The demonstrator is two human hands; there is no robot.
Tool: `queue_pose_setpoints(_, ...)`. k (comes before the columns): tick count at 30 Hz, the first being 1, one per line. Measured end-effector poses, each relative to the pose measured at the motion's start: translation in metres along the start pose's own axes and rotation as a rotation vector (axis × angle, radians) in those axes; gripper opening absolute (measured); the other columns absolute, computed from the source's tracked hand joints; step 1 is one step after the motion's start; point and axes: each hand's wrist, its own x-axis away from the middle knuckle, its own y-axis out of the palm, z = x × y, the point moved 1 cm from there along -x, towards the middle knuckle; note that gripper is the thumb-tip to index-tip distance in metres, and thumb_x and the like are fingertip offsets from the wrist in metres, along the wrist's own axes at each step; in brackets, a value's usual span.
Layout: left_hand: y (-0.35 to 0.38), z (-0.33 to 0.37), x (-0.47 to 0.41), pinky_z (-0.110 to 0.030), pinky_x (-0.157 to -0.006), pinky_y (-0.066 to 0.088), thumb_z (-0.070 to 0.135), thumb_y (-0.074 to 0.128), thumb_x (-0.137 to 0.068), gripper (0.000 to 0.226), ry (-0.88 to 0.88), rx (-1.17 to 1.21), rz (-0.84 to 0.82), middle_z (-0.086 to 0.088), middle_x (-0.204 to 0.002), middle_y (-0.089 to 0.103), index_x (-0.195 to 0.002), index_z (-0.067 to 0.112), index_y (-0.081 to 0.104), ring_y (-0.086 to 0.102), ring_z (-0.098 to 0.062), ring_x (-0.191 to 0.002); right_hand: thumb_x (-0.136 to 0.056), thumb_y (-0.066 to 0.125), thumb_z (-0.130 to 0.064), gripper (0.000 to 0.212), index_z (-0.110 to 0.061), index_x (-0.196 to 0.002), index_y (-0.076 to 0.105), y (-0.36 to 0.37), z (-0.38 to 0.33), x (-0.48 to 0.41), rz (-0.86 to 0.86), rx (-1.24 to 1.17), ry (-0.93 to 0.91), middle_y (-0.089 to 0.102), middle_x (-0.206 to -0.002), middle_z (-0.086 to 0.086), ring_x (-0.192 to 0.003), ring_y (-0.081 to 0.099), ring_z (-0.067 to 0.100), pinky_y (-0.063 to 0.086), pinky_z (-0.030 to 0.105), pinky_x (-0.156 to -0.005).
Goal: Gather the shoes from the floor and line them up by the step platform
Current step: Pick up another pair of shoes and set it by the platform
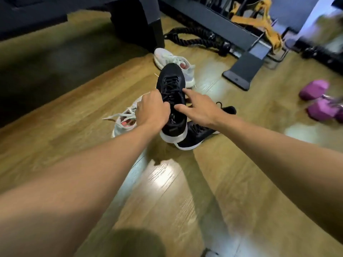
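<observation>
My left hand [153,110] grips a black sneaker with a white sole [171,89] by its tongue and holds it above the floor, toe pointing away. My right hand [199,109] hovers at the shoe's right side with fingers spread, holding nothing. Under it lies the second black sneaker [196,135] on the wooden floor. A white sneaker with a pink lining [123,123] lies left of my left hand, partly hidden by it. Another white sneaker [171,59] rests farther back, behind the held shoe's toe.
A dark platform or bench [133,19] stands at the back left. A black battle rope [193,39] and a dark rack base [243,71] lie at the back right. Purple dumbbells [319,99] sit at the right. Bare wooden floor [167,191] stretches towards me.
</observation>
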Motion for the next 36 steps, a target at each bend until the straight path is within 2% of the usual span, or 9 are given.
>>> queue_pose_setpoints(4,0.019,0.017,-0.001,-0.038,-0.064,0.036,0.015,0.049,-0.084,0.008,0.049,-0.103,-0.047,-0.013,-0.089,0.057,-0.087,0.01,0.053,0.053,-0.039,-0.083,-0.093,0.039,-0.06,0.059,-0.022,-0.138,0.046,-0.006,0.036,0.007,-0.035,-0.012,0.061,0.058,-0.133,-0.001,-0.113,0.057,0.015,0.037,0.026,-0.083)
queue_pose_setpoints(8,0.024,0.012,-0.003,-0.038,-0.063,0.034,0.012,0.047,-0.083,0.003,0.1,-0.166,-0.068,-0.009,-0.081,0.046,-0.081,0.01,0.047,0.042,-0.034,-0.073,-0.094,0.037,-0.056,0.049,-0.019,-0.117,0.059,-0.006,0.08,0.013,-0.076,0.225,0.116,0.064,-0.11,0.004,-0.104,0.059,0.025,0.046,0.038,-0.085)
queue_pose_setpoints(12,0.027,0.003,-0.003,-0.038,-0.064,0.034,0.013,0.047,-0.083,0.005,0.095,-0.176,-0.1,-0.009,-0.08,0.045,-0.08,0.01,0.044,0.042,-0.034,-0.074,-0.079,0.066,-0.036,0.08,-0.028,-0.146,0.024,-0.002,0.114,0.013,-0.463,0.639,0.311,0.019,-0.155,0.002,-0.135,0.03,0.038,0.031,0.057,-0.108)
queue_pose_setpoints(14,0.028,0.002,-0.002,-0.037,-0.063,0.033,0.013,0.048,-0.083,0.007,0.088,-0.176,-0.12,-0.008,-0.077,0.044,-0.078,0.011,0.043,0.042,-0.034,-0.073,-0.081,0.066,-0.022,0.086,-0.028,-0.149,0.014,0.007,0.114,0.01,-0.425,0.707,0.277,0.01,-0.157,0.006,-0.13,0.036,0.039,0.037,0.055,-0.102)
queue_pose_setpoints(19,0.028,0.002,0.0,-0.037,-0.061,0.034,0.015,0.048,-0.084,0.007,0.104,-0.167,-0.144,-0.006,-0.074,0.044,-0.079,0.012,0.045,0.043,-0.033,-0.072,-0.087,0.056,-0.009,0.058,-0.016,-0.139,0.03,0.021,0.113,0.011,-0.298,0.938,0.161,0.037,-0.134,0.014,-0.094,0.06,0.035,0.04,0.041,-0.074)
queue_pose_setpoints(23,0.021,-0.012,-0.003,-0.037,-0.062,0.037,0.015,0.047,-0.084,0.008,0.083,-0.157,-0.128,-0.011,-0.083,0.05,-0.086,0.009,0.05,0.05,-0.036,-0.079,-0.093,0.052,-0.017,0.026,-0.011,-0.119,0.05,0.014,0.116,0.008,-0.221,0.676,0.295,0.058,-0.115,0.015,-0.095,0.059,0.035,0.048,0.04,-0.076)
queue_pose_setpoints(26,0.014,-0.024,-0.006,-0.038,-0.063,0.038,0.014,0.046,-0.085,0.008,0.02,-0.121,-0.094,-0.013,-0.085,0.053,-0.087,0.008,0.05,0.052,-0.037,-0.08,-0.092,0.055,-0.025,0.024,-0.008,-0.109,0.061,-0.009,0.12,0.011,-0.006,0.251,0.521,0.065,-0.098,0.014,-0.089,0.063,0.033,0.053,0.04,-0.078)
queue_pose_setpoints(30,0.007,-0.03,-0.011,-0.037,-0.061,0.038,0.011,0.046,-0.086,0.009,-0.052,-0.048,-0.049,-0.015,-0.083,0.056,-0.089,0.008,0.054,0.052,-0.035,-0.075,-0.094,0.058,-0.023,0.017,-0.007,-0.099,0.057,-0.029,0.122,0.024,0.079,-0.462,0.878,0.064,-0.082,0.011,-0.046,0.058,0.018,0.048,0.024,-0.044)
queue_pose_setpoints(36,0.009,-0.029,-0.01,-0.038,-0.066,0.039,0.013,0.049,-0.087,0.005,-0.116,-0.009,-0.076,-0.012,-0.089,0.054,-0.091,0.011,0.053,0.052,-0.036,-0.083,-0.091,0.063,-0.021,0.014,-0.009,-0.087,0.055,-0.03,0.123,0.044,0.078,-0.63,0.896,0.062,-0.08,0.01,-0.046,0.054,0.017,0.045,0.022,-0.039)
